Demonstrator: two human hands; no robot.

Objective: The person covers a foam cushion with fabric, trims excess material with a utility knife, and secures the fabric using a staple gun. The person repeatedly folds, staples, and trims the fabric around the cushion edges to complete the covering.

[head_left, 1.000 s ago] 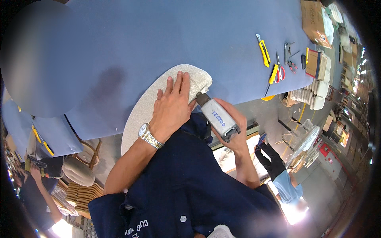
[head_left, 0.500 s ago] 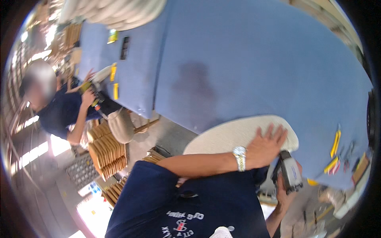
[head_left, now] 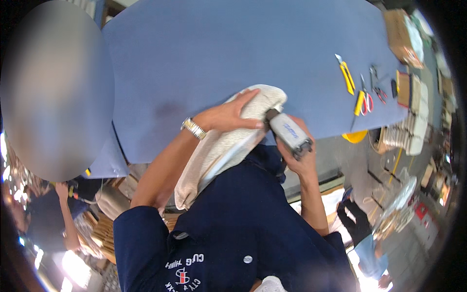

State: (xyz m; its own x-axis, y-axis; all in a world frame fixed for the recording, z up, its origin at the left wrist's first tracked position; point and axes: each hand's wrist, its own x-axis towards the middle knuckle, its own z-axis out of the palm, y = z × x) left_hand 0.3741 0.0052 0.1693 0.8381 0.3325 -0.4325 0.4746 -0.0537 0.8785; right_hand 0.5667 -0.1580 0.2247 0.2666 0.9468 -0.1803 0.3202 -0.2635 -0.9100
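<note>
A cream fabric-covered padded panel [head_left: 211, 151], long with rounded ends, stands tilted between my body and the near edge of the blue-topped table [head_left: 228, 44]. My left hand [head_left: 231, 116], below a wristwatch, grips its upper part, thumb spread towards the tool and fingers over the far side. My right hand [head_left: 302, 158] is closed around a grey and black staple gun [head_left: 290, 132]. The gun's dark nose is against or very near the panel's right edge, beside my left thumb; exact contact cannot be made out. Part of the panel's lower side shows a smooth pale strip.
On the table's right lie a yellow utility knife [head_left: 347, 78], red-handled scissors [head_left: 367, 101], another yellow-handled tool [head_left: 359, 103] and pliers [head_left: 379, 93]. A cardboard box [head_left: 401, 36] stands at the far right corner. A co-worker's arm [head_left: 68, 219] shows at left, another person [head_left: 369, 253] at lower right.
The panel has turned from lying near flat at the table edge to standing tilted. My left hand has gone from lying spread on it to gripping it. The staple gun has come up to its edge.
</note>
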